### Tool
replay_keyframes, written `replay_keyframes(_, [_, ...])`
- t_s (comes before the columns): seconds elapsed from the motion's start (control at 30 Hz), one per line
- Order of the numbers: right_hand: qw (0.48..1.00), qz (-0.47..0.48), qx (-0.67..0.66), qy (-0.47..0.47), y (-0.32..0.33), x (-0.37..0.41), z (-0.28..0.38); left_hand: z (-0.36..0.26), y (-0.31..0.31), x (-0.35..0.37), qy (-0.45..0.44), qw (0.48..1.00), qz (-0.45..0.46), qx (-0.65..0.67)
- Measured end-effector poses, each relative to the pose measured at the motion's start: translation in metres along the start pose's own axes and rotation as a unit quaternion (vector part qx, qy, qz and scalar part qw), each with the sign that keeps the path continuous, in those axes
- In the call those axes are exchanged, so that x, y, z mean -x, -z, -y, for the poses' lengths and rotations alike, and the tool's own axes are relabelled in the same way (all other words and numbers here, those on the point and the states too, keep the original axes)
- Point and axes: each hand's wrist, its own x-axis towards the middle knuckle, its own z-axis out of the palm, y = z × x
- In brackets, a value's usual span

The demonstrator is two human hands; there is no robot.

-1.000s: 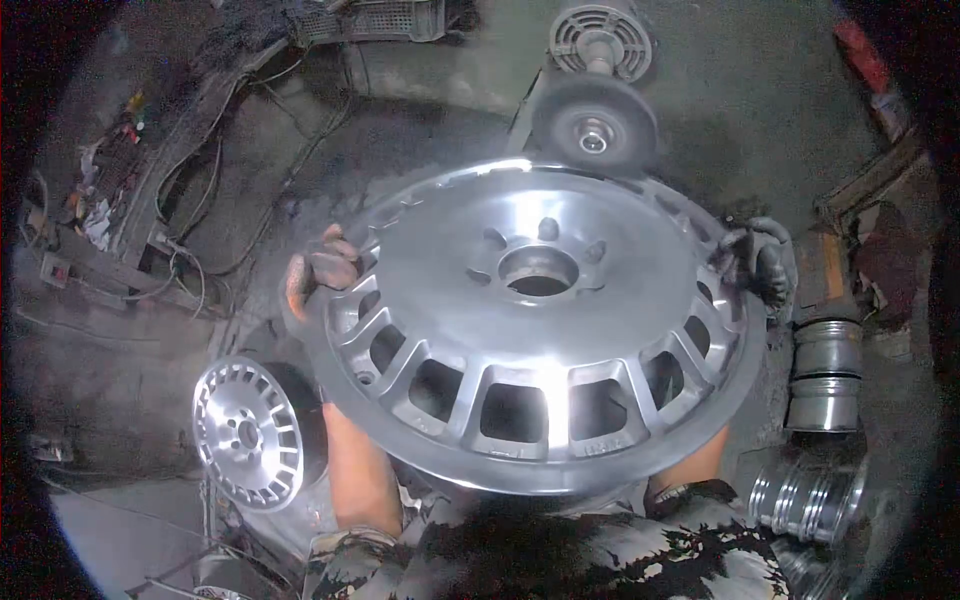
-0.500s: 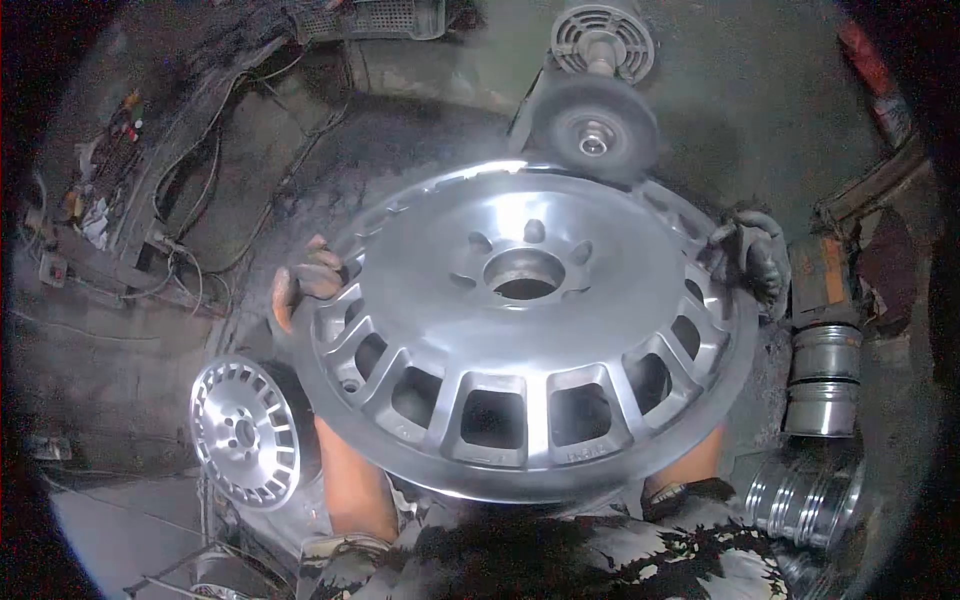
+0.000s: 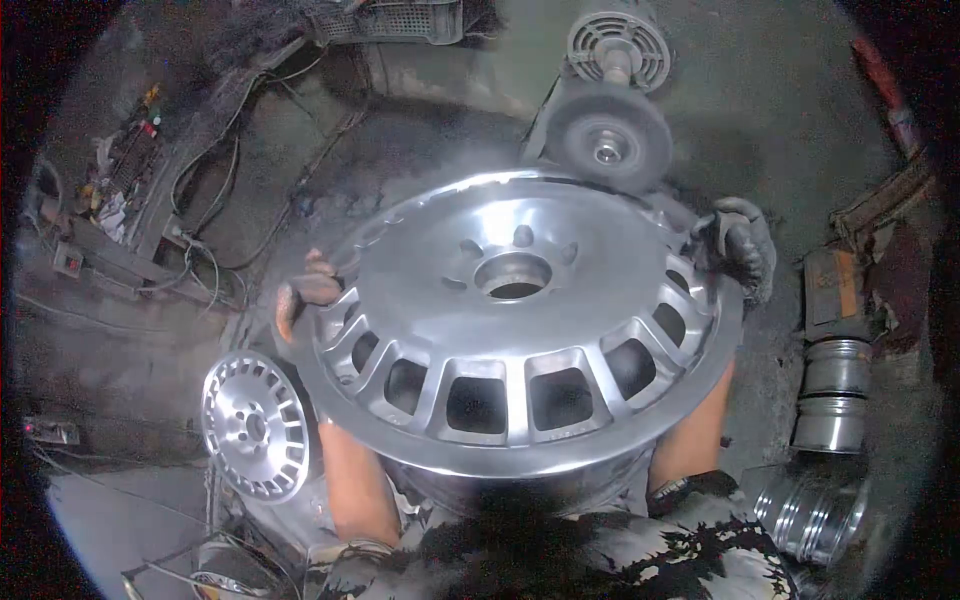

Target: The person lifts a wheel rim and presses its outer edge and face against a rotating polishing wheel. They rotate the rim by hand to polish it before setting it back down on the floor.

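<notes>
A large silver alloy wheel rim (image 3: 410, 270) fills the middle of the head view, its face up and tilted, with a round centre bore and many window-like slots. My left hand (image 3: 310, 290) is closed round its left edge, with soiled fingertips over the lip. On the right edge my right hand (image 3: 738, 250), in a dirty dark glove, grips the lip. The rim's far edge is at a spinning, blurred buffing wheel (image 3: 610, 130); whether they touch is hard to tell. The fingers under the rim are hidden.
Behind the buffing wheel is a motor (image 3: 618, 45) with a slotted guard. A smaller-looking slotted wheel rim (image 3: 255, 425) leans at the left. Several shiny rim barrels (image 3: 835, 395) are stacked at the right. Cables (image 3: 215, 200) and a plastic crate (image 3: 395, 22) lie farther back.
The rim has shifted a little left relative to the buffing wheel and tilted, so more of its barrel shows below the near edge. Both hands have moved with it, still gripping.
</notes>
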Motion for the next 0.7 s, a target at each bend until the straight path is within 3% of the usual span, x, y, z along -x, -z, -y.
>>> replay_keyframes(0.03, [1.0, 0.007, 0.004, 0.002, 0.003, 0.0, 0.0, -0.004, -0.005, 0.001, -0.031, 0.998, 0.031, -0.036])
replay_keyframes(0.1, [1.0, 0.026, -0.007, 0.002, 0.017, -0.002, -0.005, -0.016, -0.048, 0.016, -0.064, 0.993, -0.046, -0.093])
replay_keyframes(0.17, [0.999, 0.034, -0.021, 0.004, 0.02, -0.002, 0.0, -0.022, -0.057, 0.024, -0.085, 0.984, -0.065, -0.142])
replay_keyframes(0.33, [0.998, 0.048, -0.026, -0.016, 0.029, 0.021, 0.015, -0.025, -0.04, 0.023, -0.183, 0.942, 0.045, -0.277])
replay_keyframes(0.47, [0.999, 0.019, -0.029, 0.021, 0.012, 0.045, 0.043, -0.019, -0.054, 0.016, -0.166, 0.965, 0.026, -0.202])
replay_keyframes(0.53, [0.994, -0.044, 0.084, 0.046, 0.004, 0.059, 0.056, -0.012, -0.055, 0.011, -0.181, 0.966, 0.03, -0.184])
replay_keyframes(0.67, [0.979, -0.082, 0.173, 0.069, -0.012, 0.074, 0.08, -0.014, -0.067, 0.002, -0.253, 0.927, 0.058, -0.272])
replay_keyframes(0.7, [0.978, -0.091, 0.176, 0.067, -0.019, 0.076, 0.083, -0.015, -0.068, 0.004, -0.233, 0.937, 0.047, -0.257])
